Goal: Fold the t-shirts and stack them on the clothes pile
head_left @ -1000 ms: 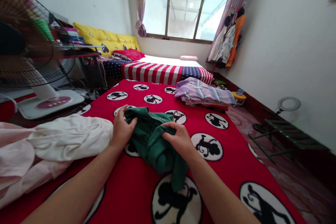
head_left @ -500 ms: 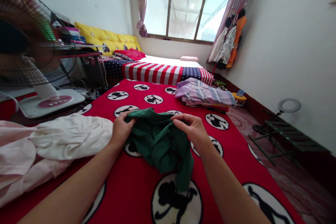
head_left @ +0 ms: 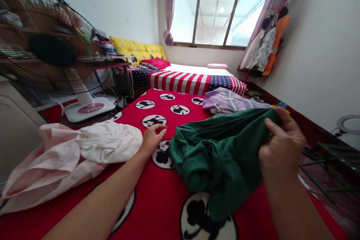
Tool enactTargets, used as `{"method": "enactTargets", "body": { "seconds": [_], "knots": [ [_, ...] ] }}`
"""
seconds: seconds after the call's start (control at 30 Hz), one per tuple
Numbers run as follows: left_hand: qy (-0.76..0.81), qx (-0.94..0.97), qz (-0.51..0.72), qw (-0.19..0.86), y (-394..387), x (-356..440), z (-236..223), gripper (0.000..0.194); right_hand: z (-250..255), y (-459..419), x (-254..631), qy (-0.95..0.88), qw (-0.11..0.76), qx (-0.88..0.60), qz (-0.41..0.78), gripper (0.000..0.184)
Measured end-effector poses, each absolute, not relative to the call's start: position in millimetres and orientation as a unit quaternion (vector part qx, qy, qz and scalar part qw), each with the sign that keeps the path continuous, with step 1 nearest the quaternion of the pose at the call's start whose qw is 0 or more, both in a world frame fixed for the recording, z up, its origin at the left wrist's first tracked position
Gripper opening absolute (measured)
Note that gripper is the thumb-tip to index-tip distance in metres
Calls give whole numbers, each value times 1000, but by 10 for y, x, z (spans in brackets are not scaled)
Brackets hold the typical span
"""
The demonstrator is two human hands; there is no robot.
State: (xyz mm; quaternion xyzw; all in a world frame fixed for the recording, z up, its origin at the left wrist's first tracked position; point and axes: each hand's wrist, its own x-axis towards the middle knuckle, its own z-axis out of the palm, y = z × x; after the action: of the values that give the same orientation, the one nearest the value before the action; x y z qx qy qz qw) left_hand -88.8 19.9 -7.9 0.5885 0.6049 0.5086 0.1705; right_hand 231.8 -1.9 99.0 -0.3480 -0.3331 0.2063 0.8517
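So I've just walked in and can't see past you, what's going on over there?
A person is lifting a dark green cloth garment by its edge with their right hand, its lower part bunched on a red blanket printed with monkey figures. Their left hand rests on the blanket beside the garment, not holding it. Pale pink and white cloth lies to the left, and striped lilac clothing lies farther off.

Green cloth (head_left: 222, 157) pulled right (left hand (head_left: 153, 140) released)
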Motion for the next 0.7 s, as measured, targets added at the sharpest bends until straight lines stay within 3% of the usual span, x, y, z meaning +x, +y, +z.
{"method": "enactTargets", "body": {
  "seconds": [0.2,0.33,0.4,0.47,0.53,0.63,0.7],
  "knots": [
    [476,662,537,217,-71,-541,129,30,1098,-116,2225,-361,821,-319,308,37],
    [363,771,445,276,-354,-214,260,64,1175,-242,2061,-405,795,-304,334,40],
    [344,793,381,329,-449,-161,315,48,1182,-247,2067,-408,806,-298,307,40],
    [318,773,311,452,-529,-194,408,28,1145,-189,2154,-397,828,-300,258,43],
    [261,723,214,603,-608,-271,546,28,1052,-80,2297,-400,824,-344,206,48],
    [168,663,66,726,-688,-349,729,43,843,96,2524,-486,686,-505,194,50],
    [189,667,109,712,-657,-337,732,44,716,169,2630,-555,522,-618,196,60]
  ]
}}
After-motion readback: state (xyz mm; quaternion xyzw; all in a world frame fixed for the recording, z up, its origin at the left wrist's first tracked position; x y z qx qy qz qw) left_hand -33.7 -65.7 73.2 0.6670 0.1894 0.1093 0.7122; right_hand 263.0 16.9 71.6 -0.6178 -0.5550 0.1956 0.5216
